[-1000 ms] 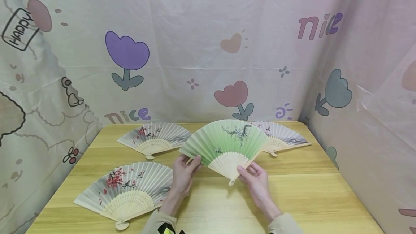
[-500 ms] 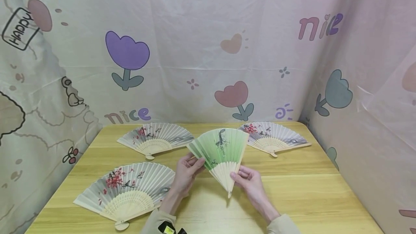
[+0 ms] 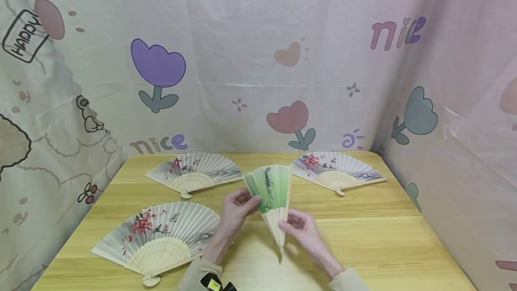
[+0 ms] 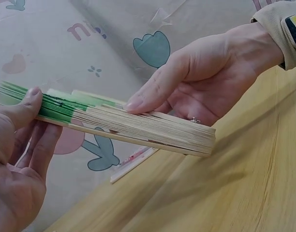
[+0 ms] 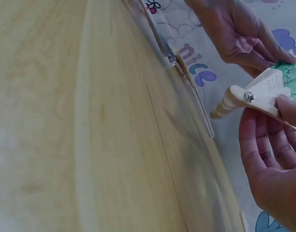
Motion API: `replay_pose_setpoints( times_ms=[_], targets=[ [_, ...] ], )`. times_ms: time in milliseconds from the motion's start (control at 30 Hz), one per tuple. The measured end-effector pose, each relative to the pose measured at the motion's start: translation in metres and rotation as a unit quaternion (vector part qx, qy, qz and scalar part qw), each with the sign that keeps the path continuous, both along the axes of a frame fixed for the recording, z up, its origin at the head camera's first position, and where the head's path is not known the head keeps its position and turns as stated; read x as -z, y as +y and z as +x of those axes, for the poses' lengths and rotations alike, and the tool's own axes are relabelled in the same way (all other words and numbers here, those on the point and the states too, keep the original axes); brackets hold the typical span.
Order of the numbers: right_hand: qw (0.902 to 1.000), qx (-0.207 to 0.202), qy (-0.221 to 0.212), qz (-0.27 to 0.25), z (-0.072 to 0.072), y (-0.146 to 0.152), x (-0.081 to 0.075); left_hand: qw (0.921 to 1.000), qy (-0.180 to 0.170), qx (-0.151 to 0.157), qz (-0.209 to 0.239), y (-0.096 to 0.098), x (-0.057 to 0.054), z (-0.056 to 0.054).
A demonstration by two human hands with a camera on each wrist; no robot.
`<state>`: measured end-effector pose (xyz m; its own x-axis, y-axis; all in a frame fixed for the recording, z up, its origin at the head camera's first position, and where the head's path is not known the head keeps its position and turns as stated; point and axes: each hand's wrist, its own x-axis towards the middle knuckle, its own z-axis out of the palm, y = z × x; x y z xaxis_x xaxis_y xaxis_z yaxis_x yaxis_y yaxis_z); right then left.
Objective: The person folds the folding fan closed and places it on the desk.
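Note:
A green folding fan (image 3: 276, 190), printed with a dark branch, is partly folded and held above the table between both hands. My left hand (image 3: 236, 212) pinches its left edge on the green leaf, thumb in front and fingers behind. My right hand (image 3: 304, 232) pinches the pale ribs on the right side, above the pivot. In the left wrist view, the stacked ribs (image 4: 148, 126) lie close together near the pivot and spread slightly toward the green end. The metal pivot pin (image 5: 249, 96) shows in the right wrist view.
Three spread grey-white fans with red blossoms lie on the wooden table (image 3: 363, 241): a front-left fan (image 3: 161, 237), a back-left fan (image 3: 194, 172) and a back-right fan (image 3: 339, 169). A printed cloth (image 3: 226, 57) hangs behind the table and along its sides.
The green fan has gone from widely spread to a narrow wedge. My right hand has moved left and slightly down, closer to my left hand. The three other fans have stayed put.

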<state>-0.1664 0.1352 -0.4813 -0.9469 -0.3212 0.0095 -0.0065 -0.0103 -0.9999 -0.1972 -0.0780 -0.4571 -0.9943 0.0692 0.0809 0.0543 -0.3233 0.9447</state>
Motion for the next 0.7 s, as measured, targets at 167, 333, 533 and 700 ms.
replay_pose_setpoints(
  times_ms=[167,333,533,700],
  targets=[
    [0.9982,-0.018,0.042,0.038,0.0019,-0.0037,0.0002,0.9999,-0.006,-0.007,-0.010,0.0027,-0.0023,-0.0010],
    [0.9969,-0.029,0.063,0.037,0.0031,-0.0054,0.0012,0.9995,-0.001,-0.016,-0.026,0.0059,-0.0032,-0.0019],
    [0.9953,-0.027,0.090,0.025,0.0043,-0.0058,0.0040,0.9983,0.012,-0.024,-0.053,0.0082,-0.0024,-0.0039],
    [0.9957,-0.025,0.084,0.030,0.0045,-0.0062,0.0064,0.9997,-0.008,0.000,-0.025,0.0093,-0.0035,-0.0056]
  ],
)
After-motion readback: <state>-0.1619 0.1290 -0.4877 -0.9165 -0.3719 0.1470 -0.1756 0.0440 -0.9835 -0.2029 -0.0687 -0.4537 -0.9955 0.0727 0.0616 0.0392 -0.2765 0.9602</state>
